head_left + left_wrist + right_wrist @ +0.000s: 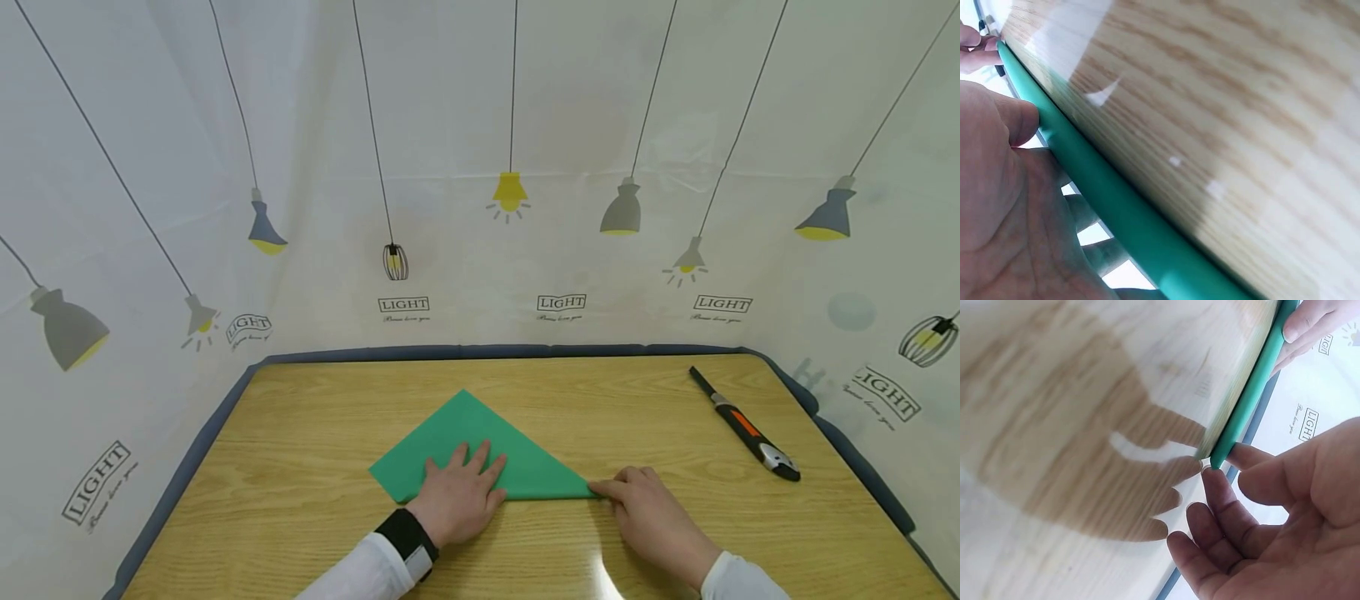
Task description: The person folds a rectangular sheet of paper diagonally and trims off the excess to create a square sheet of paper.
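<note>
Hands touching green paper, top corner in head view only

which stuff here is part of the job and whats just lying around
Part of the job, it seems:
green sheet, folded
left hand, spread on it
right hand, touching its right corner
table underneath

Apparently just lying about:
black-and-orange tool, untouched

Head view: even, moderate light; white glare streak on the counter foreground. Wrist views: pale, glare-washed, counter softly blurred; right wrist view shows the right hand mirrored.
</note>
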Motion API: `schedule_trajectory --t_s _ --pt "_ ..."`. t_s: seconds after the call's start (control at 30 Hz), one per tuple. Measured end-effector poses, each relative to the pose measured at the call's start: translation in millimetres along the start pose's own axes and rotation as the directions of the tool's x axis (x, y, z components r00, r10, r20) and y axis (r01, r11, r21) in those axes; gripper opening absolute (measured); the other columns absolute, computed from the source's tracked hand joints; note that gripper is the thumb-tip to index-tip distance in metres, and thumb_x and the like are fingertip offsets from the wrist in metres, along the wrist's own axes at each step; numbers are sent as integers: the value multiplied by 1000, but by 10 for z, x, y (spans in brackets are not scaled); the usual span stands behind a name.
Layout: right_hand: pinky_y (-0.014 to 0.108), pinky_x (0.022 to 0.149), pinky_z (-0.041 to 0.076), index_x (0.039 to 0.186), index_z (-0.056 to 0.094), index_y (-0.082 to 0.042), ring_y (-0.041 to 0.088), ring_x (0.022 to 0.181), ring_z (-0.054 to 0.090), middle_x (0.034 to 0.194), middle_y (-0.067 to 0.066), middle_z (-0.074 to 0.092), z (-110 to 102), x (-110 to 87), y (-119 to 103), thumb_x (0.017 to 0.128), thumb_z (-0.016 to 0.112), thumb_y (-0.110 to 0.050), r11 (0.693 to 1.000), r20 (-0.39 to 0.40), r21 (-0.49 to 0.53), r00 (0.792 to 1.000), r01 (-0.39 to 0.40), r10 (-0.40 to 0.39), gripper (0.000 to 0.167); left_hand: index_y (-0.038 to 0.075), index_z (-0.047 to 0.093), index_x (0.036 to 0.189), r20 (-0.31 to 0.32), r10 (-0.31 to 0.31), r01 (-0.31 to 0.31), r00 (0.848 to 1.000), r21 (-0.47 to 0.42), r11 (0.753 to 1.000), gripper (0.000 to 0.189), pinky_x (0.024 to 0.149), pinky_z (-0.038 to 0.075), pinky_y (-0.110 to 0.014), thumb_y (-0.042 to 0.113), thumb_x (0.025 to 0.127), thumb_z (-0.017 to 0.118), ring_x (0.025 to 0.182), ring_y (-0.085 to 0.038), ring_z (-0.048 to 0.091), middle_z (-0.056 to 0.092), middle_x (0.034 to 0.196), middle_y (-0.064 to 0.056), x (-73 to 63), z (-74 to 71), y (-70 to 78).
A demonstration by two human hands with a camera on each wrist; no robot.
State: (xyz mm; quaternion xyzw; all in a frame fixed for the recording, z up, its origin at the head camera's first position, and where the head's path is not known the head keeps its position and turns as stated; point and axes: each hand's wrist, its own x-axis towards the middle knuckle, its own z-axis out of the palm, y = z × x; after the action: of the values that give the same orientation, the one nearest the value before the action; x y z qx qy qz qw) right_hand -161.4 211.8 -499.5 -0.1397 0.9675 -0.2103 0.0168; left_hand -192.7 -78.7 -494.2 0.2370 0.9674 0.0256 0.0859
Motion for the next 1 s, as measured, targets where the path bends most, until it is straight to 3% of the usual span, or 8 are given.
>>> schedule_trajectory --t_s 1.0 --pt "43 85 49 124 76 -15 18 94 52 98 -5 60 -18 6 18 95 59 4 1000 29 7 1000 -3 3 38 25 43 158 -4 -4 4 1000 5 1000 54 99 36 -78 48 109 38 147 -38 34 36 163 -6 6 16 4"
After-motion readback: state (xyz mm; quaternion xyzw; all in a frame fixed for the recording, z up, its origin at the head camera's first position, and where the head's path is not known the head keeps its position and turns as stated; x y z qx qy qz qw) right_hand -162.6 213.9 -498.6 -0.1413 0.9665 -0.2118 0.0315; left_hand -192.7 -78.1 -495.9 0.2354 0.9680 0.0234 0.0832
